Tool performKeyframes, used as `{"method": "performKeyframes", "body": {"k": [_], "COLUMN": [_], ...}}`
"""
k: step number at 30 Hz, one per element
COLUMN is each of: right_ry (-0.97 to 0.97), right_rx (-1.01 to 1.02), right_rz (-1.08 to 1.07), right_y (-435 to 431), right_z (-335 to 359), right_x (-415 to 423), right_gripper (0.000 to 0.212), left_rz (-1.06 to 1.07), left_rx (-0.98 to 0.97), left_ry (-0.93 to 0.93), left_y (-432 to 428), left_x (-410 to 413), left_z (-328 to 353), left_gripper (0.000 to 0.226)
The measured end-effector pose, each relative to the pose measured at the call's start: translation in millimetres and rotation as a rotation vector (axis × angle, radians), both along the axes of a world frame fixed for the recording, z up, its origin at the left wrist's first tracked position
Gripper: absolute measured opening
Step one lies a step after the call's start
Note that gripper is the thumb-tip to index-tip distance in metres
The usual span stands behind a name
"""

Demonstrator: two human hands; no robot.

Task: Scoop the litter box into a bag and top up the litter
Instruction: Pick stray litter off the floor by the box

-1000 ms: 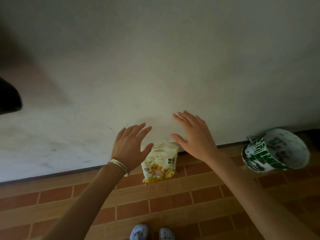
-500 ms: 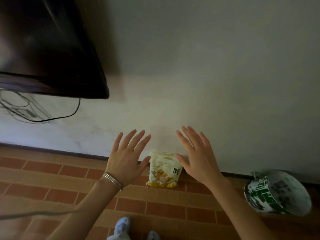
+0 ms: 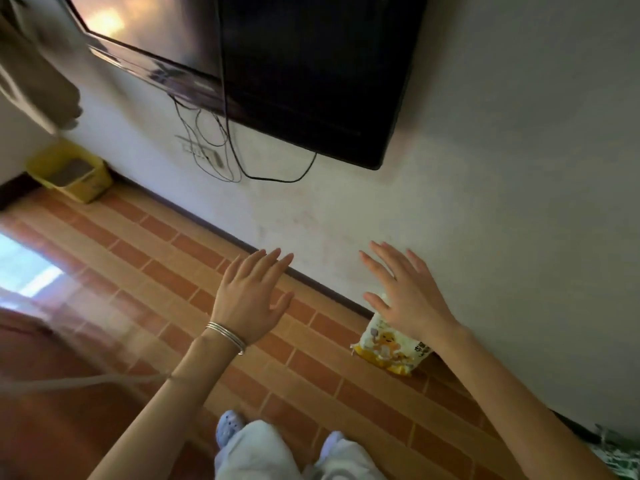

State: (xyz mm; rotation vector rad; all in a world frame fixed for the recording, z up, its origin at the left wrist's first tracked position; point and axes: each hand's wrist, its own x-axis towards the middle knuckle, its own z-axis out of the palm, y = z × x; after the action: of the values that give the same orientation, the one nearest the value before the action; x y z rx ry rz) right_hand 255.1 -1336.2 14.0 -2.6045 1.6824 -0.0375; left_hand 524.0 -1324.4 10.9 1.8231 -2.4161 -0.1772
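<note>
A yellow litter box (image 3: 71,172) with grey litter inside stands on the floor against the wall at the far left. A white and yellow litter bag (image 3: 389,346) leans on the wall at the lower right, its top hidden behind my right hand (image 3: 407,294). That hand is held out flat with fingers spread and holds nothing. My left hand (image 3: 251,296), with bangles on the wrist, is also spread and empty, over the brick-pattern floor to the left of the bag.
A black wall-mounted television (image 3: 294,67) hangs above, with cables (image 3: 221,147) dangling to a wall socket. A green and white bucket (image 3: 620,455) shows at the bottom right corner. My feet in pale shoes (image 3: 228,427) stand on the tiled floor.
The view has swung left and tilted, bringing the television, cables and yellow litter box into sight. The bag now sits under my right hand instead of between both hands. Both hands stay spread.
</note>
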Motion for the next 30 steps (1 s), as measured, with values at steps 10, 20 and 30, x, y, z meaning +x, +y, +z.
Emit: {"method": "performKeyframes", "body": {"k": [10, 20, 30], "right_ry": [-0.068, -0.164, -0.23], "right_rx": [0.012, -0.074, -0.068], "right_rz": [0.22, 0.326, 0.49], "right_y": [-66, -112, -146], "right_z": [17, 30, 19], "right_x": [192, 358, 452], "right_gripper": [0.062, 0.063, 0.056], "left_rz": [0.216, 0.323, 0.418], "left_rx": [-0.019, -0.083, -0.077], "left_ry": [-0.032, -0.044, -0.004], "left_y": [-3, -17, -47], "left_x": [184, 336, 418], "left_z": [19, 37, 18], "left_gripper": [0.06, 0.058, 0.059]}}
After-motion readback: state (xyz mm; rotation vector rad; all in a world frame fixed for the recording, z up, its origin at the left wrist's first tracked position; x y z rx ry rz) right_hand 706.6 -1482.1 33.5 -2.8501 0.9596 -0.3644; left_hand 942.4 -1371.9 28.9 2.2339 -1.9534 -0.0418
